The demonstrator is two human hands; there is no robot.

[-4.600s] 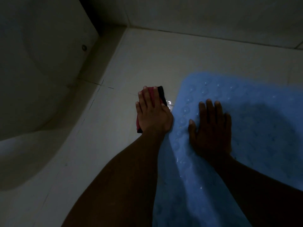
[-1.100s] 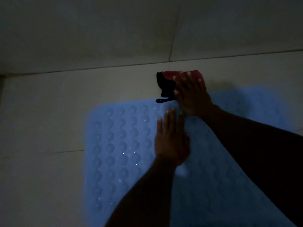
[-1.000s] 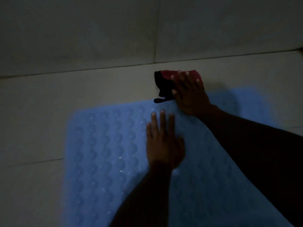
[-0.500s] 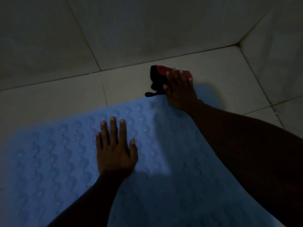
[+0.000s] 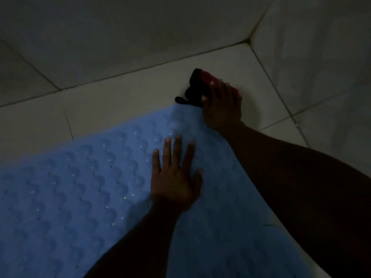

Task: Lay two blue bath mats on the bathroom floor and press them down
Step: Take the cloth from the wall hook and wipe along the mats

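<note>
A blue mat (image 5: 80, 197) was seen spread flat on the pale tiled floor (image 5: 120, 93), filling the lower left and centre of the dim view. Its surface was covered with rows of round bumps, some catching small glints of light. The far edge of the mat ran diagonally toward the corner where two walls (image 5: 140, 27) met the floor. Only one mat could be made out.

The left hand (image 5: 176, 177) was laid palm down on the mat, near its far edge, with the fingers straight and slightly spread; nothing was gripped by it. The left forearm was stretched across the mat from the bottom of the view.

The right hand (image 5: 222, 105) was placed farther off, at the far right corner of the mat, with its heel at the mat's edge and its fingers reaching onto a red and black object (image 5: 200, 81). That object lay on the bare floor just beyond the mat, touching or nearly touching its edge, and a small black loop stuck out from its left side. The fingers were pressed flat over the object rather than curled around it. What the object was could not be told in the low light.
</note>
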